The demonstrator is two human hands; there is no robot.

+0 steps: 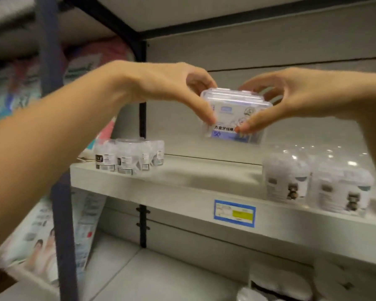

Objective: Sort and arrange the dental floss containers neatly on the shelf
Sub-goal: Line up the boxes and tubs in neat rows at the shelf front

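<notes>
The floss box [232,109] is a clear plastic box with round corners and ridges on its lid. You can see right through it. A white label on the front has a little cartoon drawing, a line of dark letters and a blue strip that says "50". The box is up in the air, tipped so its front faces the camera. It hangs above the back part of the shelf [182,179] and does not touch it.

Both hands hold it. The left hand [165,83] has its grip on the box's 9 o'clock side, thumb on the front low down and fingers curled over the top. The right hand [291,98] has its grip on the 3 o'clock side in the same way. Both grips are closed snug on the box.

The shelf is pale grey. At 8 o'clock from the box, a bunch of small wrapped tubs [128,157] with dark labels stands near the shelf's left end. At 4 o'clock, bigger round tubs [313,183] with a bear picture stand close together by the front edge. At 6 o'clock, a blue-edged price tag [234,212] with a yellow patch is stuck on the shelf's front lip. At 9 o'clock stands a dark post [142,118], and past it are blurry soft packs [85,61].
</notes>
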